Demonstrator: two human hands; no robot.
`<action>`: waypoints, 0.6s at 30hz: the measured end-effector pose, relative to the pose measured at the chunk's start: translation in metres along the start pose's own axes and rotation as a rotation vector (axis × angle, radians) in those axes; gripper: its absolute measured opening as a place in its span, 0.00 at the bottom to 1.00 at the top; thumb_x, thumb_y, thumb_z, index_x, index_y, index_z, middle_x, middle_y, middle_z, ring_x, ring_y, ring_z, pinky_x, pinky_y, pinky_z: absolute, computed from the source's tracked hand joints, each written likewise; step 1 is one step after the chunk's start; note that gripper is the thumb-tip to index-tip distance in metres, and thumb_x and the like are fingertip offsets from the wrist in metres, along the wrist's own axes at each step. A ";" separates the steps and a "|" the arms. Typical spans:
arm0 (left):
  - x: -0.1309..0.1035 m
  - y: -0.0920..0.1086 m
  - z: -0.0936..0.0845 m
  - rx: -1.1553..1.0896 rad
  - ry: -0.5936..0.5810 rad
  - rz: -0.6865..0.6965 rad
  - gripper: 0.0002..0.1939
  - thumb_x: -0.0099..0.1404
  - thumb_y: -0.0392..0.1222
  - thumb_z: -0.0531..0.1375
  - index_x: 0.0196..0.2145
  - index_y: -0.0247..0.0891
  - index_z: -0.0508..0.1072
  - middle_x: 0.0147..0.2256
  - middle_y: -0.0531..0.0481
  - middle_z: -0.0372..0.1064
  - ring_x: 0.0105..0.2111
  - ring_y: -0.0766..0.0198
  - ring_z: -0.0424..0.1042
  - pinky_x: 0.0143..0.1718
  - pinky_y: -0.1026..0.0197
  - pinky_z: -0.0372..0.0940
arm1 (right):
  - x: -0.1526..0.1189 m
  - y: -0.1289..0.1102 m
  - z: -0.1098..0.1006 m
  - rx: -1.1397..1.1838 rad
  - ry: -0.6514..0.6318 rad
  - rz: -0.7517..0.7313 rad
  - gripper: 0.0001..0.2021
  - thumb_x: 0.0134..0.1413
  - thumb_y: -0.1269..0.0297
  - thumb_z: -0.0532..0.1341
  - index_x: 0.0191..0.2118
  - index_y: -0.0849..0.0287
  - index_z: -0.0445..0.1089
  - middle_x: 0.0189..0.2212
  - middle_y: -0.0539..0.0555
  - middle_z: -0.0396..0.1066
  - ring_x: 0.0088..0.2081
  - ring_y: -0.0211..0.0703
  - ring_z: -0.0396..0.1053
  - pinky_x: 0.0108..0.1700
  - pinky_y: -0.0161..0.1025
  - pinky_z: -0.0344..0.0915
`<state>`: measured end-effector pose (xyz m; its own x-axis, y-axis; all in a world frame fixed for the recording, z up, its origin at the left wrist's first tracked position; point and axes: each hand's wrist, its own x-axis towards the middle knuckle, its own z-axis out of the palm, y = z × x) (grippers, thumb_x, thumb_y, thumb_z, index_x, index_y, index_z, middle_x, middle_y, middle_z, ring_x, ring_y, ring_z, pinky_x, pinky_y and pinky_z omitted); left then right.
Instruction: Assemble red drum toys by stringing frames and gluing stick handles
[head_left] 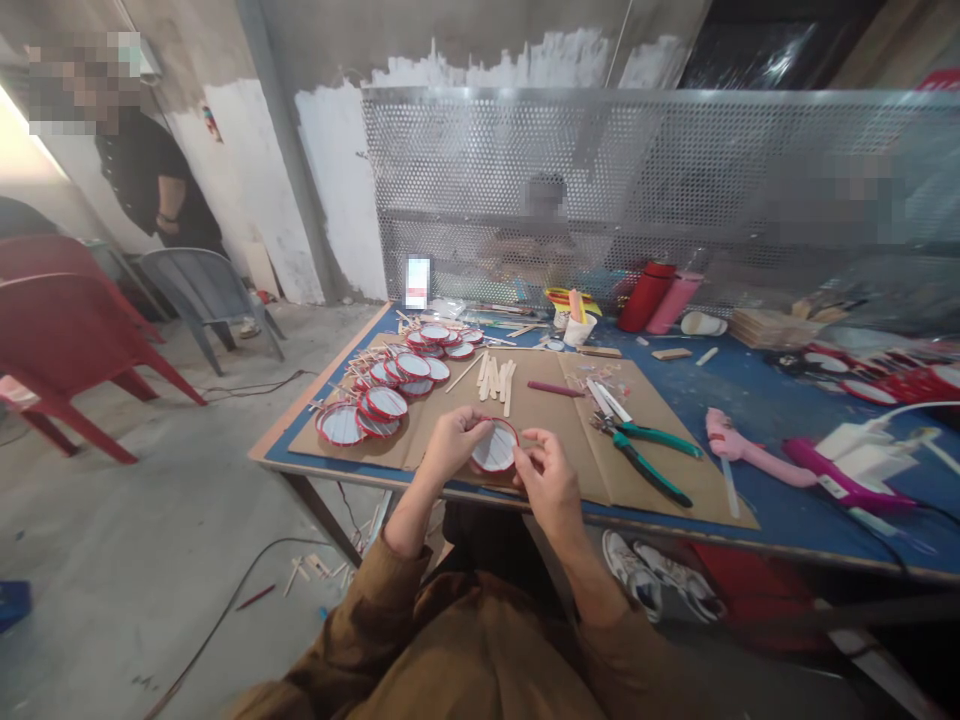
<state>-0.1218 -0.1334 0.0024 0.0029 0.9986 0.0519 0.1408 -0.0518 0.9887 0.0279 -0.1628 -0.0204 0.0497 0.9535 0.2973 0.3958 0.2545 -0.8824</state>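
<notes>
A round disc (495,447) with a pale, lined face and a red rim is between my hands, near the front edge of the cardboard sheet (555,430). My left hand (456,440) grips its left side, thumb over the rim. At the right edge, my right hand (546,470) pinches the rim with curled fingers. Beyond the disc lie several flat wooden sticks (495,382). Several similar red-rimmed discs (386,403) are piled to the left, some with sticks poking out. Green-handled pliers (649,465) rest right of my right hand, beside a dark red pen-like stick (555,388).
A pink glue gun (750,447) and a magenta power strip (840,475) with white plugs are on the right. Red and pink bottles (646,297), a paper cup (580,328) and a phone (417,283) stand along the perforated metal screen (465,190). A person (150,170) stands at far left.
</notes>
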 end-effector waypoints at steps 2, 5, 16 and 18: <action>-0.001 0.002 0.000 0.001 -0.007 -0.005 0.09 0.57 0.42 0.57 0.31 0.33 0.70 0.22 0.54 0.67 0.18 0.68 0.67 0.13 0.68 0.60 | 0.000 0.000 -0.001 -0.024 0.004 -0.013 0.14 0.55 0.55 0.55 0.42 0.58 0.63 0.18 0.46 0.69 0.19 0.38 0.68 0.25 0.34 0.63; -0.002 0.001 0.000 0.002 -0.028 -0.020 0.10 0.57 0.43 0.56 0.33 0.33 0.70 0.23 0.53 0.67 0.19 0.66 0.68 0.12 0.67 0.60 | 0.002 0.002 -0.002 -0.032 -0.036 -0.025 0.14 0.56 0.54 0.54 0.42 0.59 0.63 0.18 0.47 0.69 0.19 0.38 0.68 0.26 0.34 0.63; 0.003 -0.009 -0.005 0.231 -0.229 0.192 0.16 0.57 0.45 0.59 0.40 0.33 0.75 0.28 0.50 0.72 0.27 0.67 0.68 0.25 0.69 0.61 | 0.012 0.004 -0.006 0.174 -0.196 0.114 0.15 0.51 0.53 0.57 0.36 0.61 0.69 0.21 0.49 0.68 0.19 0.35 0.63 0.19 0.31 0.61; 0.003 -0.008 -0.006 0.157 -0.249 0.171 0.20 0.57 0.46 0.59 0.44 0.33 0.73 0.29 0.50 0.72 0.26 0.68 0.67 0.25 0.69 0.61 | 0.013 0.003 -0.006 0.206 -0.164 0.153 0.15 0.49 0.53 0.58 0.35 0.61 0.68 0.21 0.48 0.68 0.18 0.34 0.62 0.18 0.30 0.60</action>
<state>-0.1292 -0.1298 -0.0045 0.2782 0.9472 0.1597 0.2680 -0.2362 0.9340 0.0352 -0.1507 -0.0173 -0.0611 0.9924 0.1072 0.1997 0.1173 -0.9728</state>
